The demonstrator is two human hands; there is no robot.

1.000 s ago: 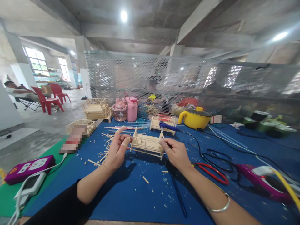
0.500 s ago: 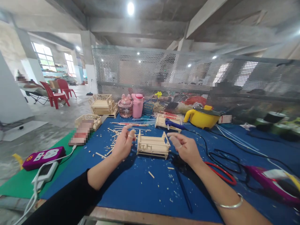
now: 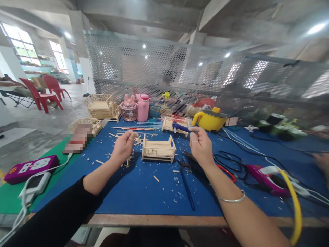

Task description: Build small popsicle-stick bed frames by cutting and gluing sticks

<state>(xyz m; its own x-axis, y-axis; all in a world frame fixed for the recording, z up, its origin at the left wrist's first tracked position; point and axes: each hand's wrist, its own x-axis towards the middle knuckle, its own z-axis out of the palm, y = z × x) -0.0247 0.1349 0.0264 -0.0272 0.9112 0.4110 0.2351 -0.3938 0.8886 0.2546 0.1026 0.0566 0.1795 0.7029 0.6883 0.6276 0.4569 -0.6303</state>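
A small bed-shaped frame of pale wooden sticks stands upright on the blue table mat between my hands. My left hand is just left of it, thumb and fingers pinched over scattered sticks; what they hold, if anything, is too small to make out. My right hand is closed at the handle end of a blue glue gun, whose nozzle end rests over another stick frame farther back. Beneath my right hand lies a dark-jawed tool with a long blue handle, its jaws partly in shadow.
Finished-looking stick frames stand at the back left, near a pink bottle. A yellow pot stands at the back right. Cables and a purple power strip lie on the right. A perforated metal screen closes off the back.
My right hand has moved up to the glue gun's handle and closed. My left fingers have come together in a pinch over the sticks. The view has shifted right and slightly down.
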